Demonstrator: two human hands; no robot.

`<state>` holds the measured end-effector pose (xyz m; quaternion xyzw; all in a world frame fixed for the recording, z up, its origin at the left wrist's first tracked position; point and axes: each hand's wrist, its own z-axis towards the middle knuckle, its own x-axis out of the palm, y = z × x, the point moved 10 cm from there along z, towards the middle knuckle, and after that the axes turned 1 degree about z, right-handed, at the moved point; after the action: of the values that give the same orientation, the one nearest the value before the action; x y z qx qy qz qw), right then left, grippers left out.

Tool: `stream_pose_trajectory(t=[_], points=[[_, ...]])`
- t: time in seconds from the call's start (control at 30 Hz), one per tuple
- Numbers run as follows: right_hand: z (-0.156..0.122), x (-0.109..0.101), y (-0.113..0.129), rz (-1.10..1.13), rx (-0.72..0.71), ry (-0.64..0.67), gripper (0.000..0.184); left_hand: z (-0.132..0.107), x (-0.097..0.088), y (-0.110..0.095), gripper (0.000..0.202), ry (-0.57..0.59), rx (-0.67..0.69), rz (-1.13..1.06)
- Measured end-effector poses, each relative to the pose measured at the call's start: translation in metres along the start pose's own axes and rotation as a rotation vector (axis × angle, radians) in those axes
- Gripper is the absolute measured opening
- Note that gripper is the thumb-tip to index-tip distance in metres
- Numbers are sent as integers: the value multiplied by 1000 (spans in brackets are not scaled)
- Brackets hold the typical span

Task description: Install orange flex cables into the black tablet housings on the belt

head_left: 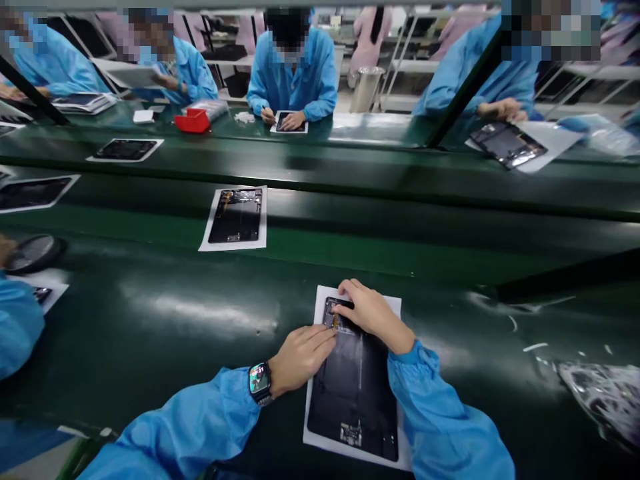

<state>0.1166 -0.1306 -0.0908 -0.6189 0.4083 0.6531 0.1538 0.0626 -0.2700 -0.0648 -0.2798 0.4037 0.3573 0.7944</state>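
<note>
A black tablet housing with its inside facing up lies on a white sheet in front of me. My left hand rests flat, fingers stretched, with the tips on the housing's upper left part beside an orange ribbon cable. My right hand reaches over the top end; its thumb touches down near the cable, and the index finger lies apart from it by the top edge. Whether anything small is under the right fingers is hidden. Small circuit parts show at the housing's lower end.
Another tablet housing lies on white paper on the green line ahead. A clear bag of scraps sits at the right. At the left edge are a co-worker's sleeve and a round dark object. Co-workers sit opposite, near a red bin.
</note>
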Motion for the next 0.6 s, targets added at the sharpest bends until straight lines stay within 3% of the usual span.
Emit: stream_pose_trajectory(t=[0.6], points=[[1, -3, -10, 92, 3, -60, 33, 3, 11, -10, 26, 163, 82, 36]])
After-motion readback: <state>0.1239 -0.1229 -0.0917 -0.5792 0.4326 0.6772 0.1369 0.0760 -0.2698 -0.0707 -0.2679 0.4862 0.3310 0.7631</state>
